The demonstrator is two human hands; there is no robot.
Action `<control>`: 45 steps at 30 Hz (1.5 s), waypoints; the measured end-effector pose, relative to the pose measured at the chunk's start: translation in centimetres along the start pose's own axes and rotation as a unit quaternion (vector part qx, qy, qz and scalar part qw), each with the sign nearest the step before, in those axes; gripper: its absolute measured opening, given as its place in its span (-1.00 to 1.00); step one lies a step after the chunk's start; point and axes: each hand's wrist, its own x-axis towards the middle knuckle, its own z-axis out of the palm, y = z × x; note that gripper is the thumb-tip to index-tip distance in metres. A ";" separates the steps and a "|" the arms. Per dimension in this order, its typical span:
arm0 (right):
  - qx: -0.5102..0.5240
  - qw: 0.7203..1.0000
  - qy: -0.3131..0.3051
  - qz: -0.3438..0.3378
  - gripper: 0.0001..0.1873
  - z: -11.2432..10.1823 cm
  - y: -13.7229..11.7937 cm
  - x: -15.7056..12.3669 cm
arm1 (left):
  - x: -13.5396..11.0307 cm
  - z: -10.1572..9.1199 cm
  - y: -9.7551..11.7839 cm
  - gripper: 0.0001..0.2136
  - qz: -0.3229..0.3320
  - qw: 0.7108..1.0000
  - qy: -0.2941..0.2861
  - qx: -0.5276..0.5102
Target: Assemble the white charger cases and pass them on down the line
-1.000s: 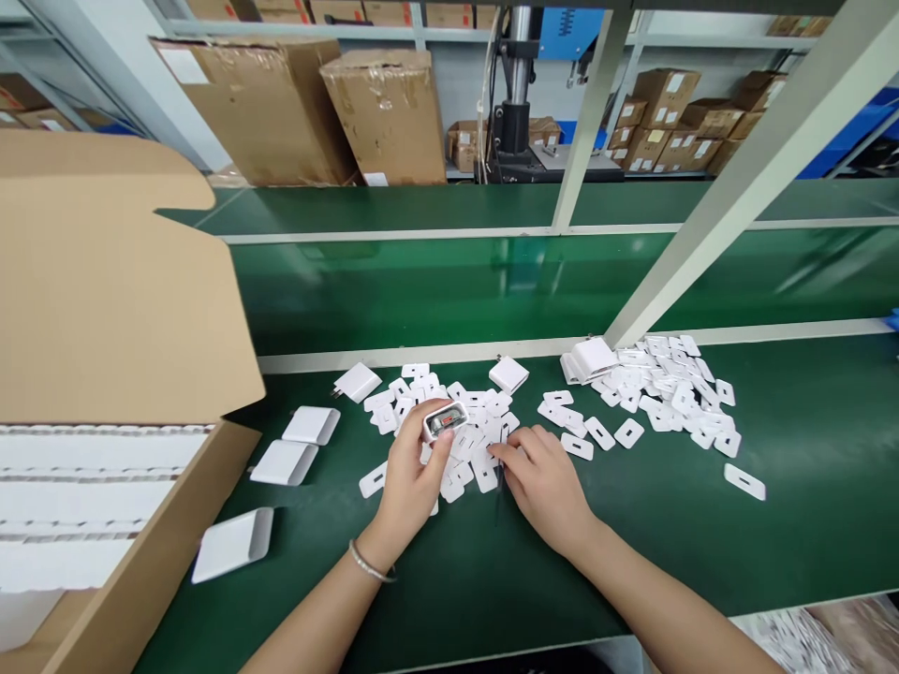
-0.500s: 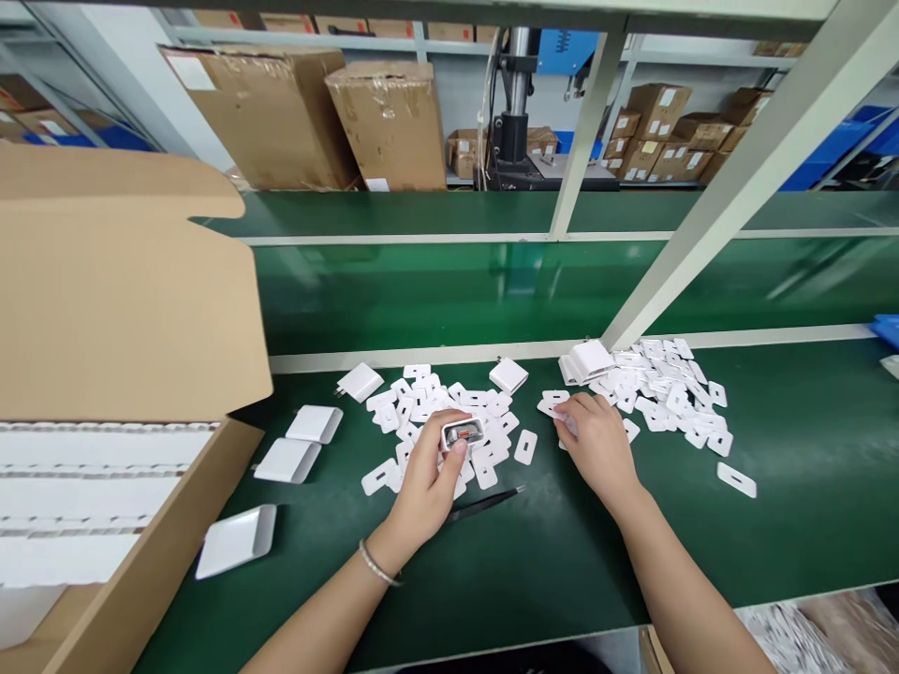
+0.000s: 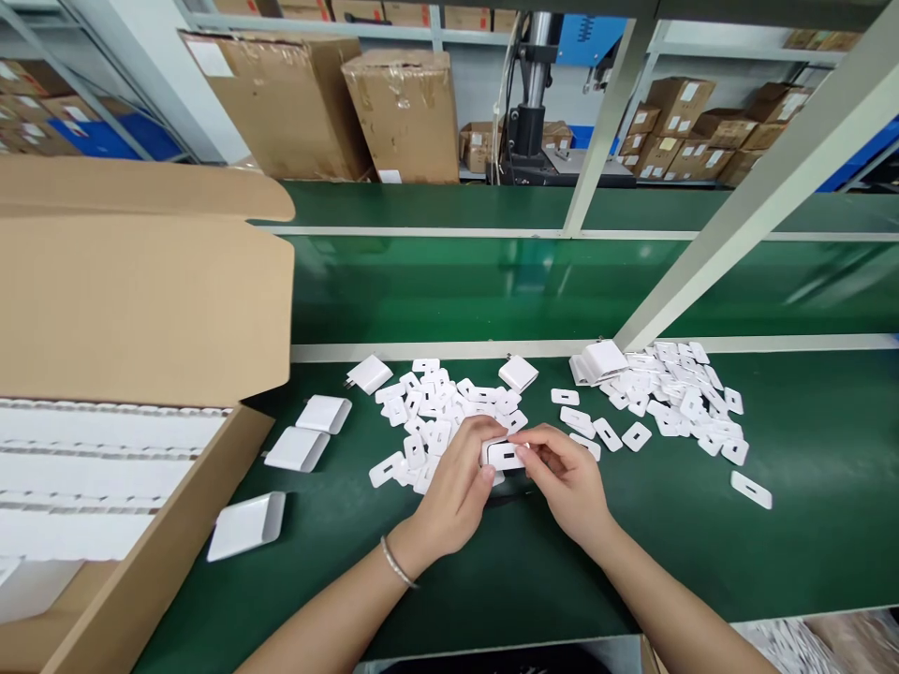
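My left hand [image 3: 456, 491] is closed round a white charger housing [image 3: 485, 452], its end turned toward me. In my right hand [image 3: 572, 482], thumb and forefinger pinch a small white slotted cover plate [image 3: 504, 457], which lies against that end of the housing. Whether the plate sits flush cannot be seen. Behind my left hand spreads a pile of similar cover plates [image 3: 439, 407]. Several loose plates [image 3: 577, 420] lie beyond my right hand. Dark tweezers [image 3: 511, 496] show partly below the hands.
To the left stands an open cardboard box [image 3: 175, 505] with rows of white pieces. Several white chargers [image 3: 299, 449] lie beside it. At the right are a second plate pile [image 3: 685, 398] and stacked chargers [image 3: 602, 359]. A slanting metal post [image 3: 744, 187] rises behind them.
My right hand has moved left from the loose plates to my left hand, bringing a cover plate. The housing's end, which showed its inside, now has the plate over it. The view has shifted slightly.
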 end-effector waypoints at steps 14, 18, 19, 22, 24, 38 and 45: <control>0.031 0.991 -0.116 0.062 -0.55 0.4 0.8 -0.3 | -0.8 0.5 0.3 -0.66 0.045 0.998 0.020 -0.038; 0.053 0.992 -0.109 0.046 -0.54 0.6 0.5 -0.5 | -0.9 0.3 0.5 -0.64 0.029 0.999 0.012 -0.017; 0.049 0.993 -0.099 0.040 -0.55 0.6 0.5 -0.5 | -0.8 0.3 0.5 -0.64 0.022 1.000 0.013 -0.015; 0.029 0.996 -0.081 0.039 -0.58 0.7 0.5 -0.7 | -0.6 0.4 0.6 -0.63 -0.007 0.999 0.037 -0.038; 0.023 0.996 -0.073 0.045 -0.60 0.8 0.6 -0.7 | -0.4 0.3 0.5 -0.59 -0.036 0.996 0.055 -0.066; -0.124 0.991 -0.055 -0.008 -0.64 -0.1 0.5 -0.4 | -0.1 0.4 -0.3 -0.79 -0.021 0.998 -0.016 0.053; -0.106 0.981 -0.138 -0.090 -0.63 -1.3 0.3 -0.3 | -0.9 0.8 -1.0 -0.73 -0.044 0.997 -0.040 0.053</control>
